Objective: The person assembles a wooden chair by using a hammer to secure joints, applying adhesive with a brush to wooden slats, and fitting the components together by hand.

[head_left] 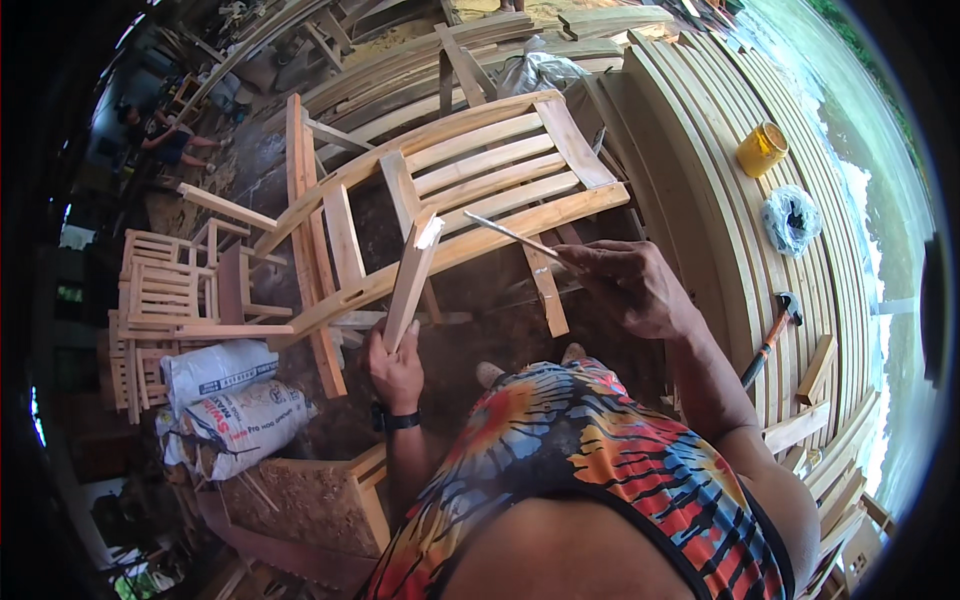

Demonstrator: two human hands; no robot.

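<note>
My left hand [394, 370] is closed around a short wooden rail [410, 280], held up at a slant. White paste, like glue, coats the rail's upper end. Between the fingers of my right hand [637, 287] is a thin stick [515, 236], its tip pointing left toward the coated end but apart from it. Beyond both hands lies a slatted wooden chair back [455, 240], flat across wooden supports [312, 250]. One of its side posts shows a slot near the left end.
Stacked planks [690, 130] on the right bear a yellow jar [762, 150], a plastic-wrapped container [791, 220] and a hammer [772, 338]. At left are finished-looking slatted chairs [170, 285] and white sacks [245, 415]. Another person [165, 137] sits far left.
</note>
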